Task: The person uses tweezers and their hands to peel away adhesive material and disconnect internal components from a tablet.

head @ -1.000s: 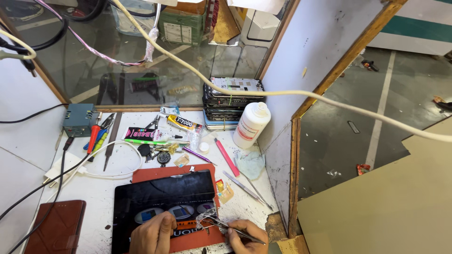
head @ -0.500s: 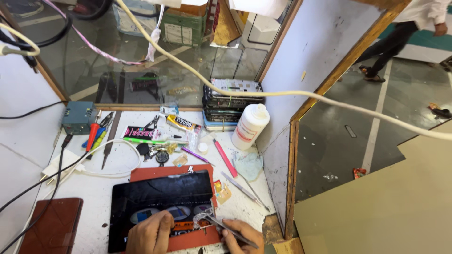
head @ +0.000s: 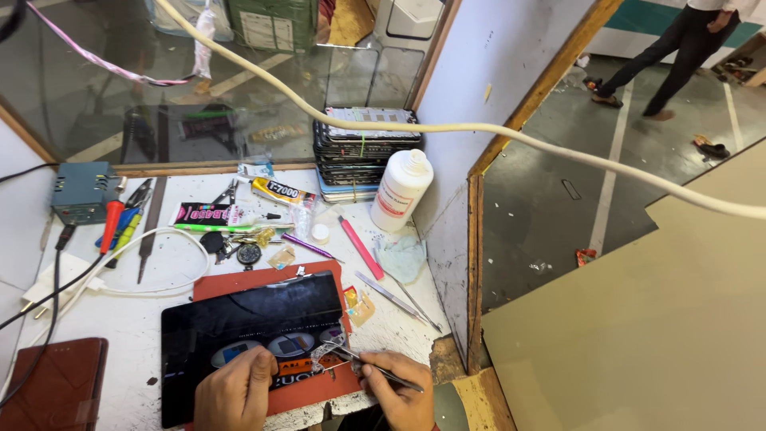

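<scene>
A black tablet (head: 239, 319) lies screen-up on a red mat (head: 263, 281) near the bench's front edge. My left hand (head: 235, 393) presses flat on the tablet's lower edge. My right hand (head: 399, 389) grips thin metal tweezers (head: 363, 365) whose tips point left at the tablet's lower right corner, where a small clear strip (head: 323, 351) curls up. The lowest part of the tablet is hidden under both hands.
Behind the mat lie glue tubes (head: 275, 191), screwdrivers (head: 116, 227), keys, a pink tool (head: 359, 246) and spare tweezers (head: 395, 295). A white bottle (head: 401, 191) stands by a stack of phones (head: 361, 152). A brown case (head: 56, 391) lies left. A thick white cable (head: 479, 132) crosses overhead. A person (head: 686, 40) walks far right.
The view has shifted slightly. My right hand and the tweezers stay at the tablet's lower right corner, and my left hand stays on its lower edge. A person has walked into view far right.
</scene>
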